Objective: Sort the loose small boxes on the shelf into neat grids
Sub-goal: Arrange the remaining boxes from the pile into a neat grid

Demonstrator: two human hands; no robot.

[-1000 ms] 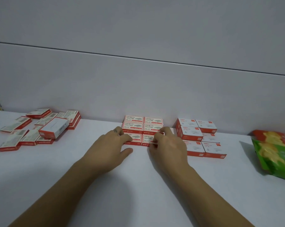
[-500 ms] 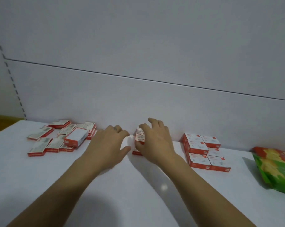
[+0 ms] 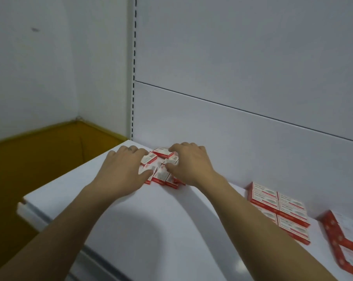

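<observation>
Presently both hands rest on the heap of loose small boxes [image 3: 161,167] at the far left end of the shelf [image 3: 151,220], close against the back panel [image 3: 232,138]. A second ago they were squaring up the finished grid [image 3: 281,211]. That grid now lies unattended at 4 o'clock from the heap, well apart, with its rows straight. Further out on the same bearing, at the edge of view, sits a block of larger red boxes [image 3: 345,240].

Left hand [image 3: 122,169]: fingers spread over the heap's 9 o'clock side, thumb against a near box. Grip released, pressing only.

Right hand [image 3: 191,165]: fingers arched over the 3 o'clock side, thumb drawn in toward a box. I cannot tell whether this grip is grasping a box or merely cupping the heap.

Boxes in the heap lie at mixed angles, some overlapping.

Judgement: one grid appears complete and work has shifted to the remaining heap. The next grid is not yet begun.

Risk: raking the heap inward may tip boxes onto edge.
</observation>
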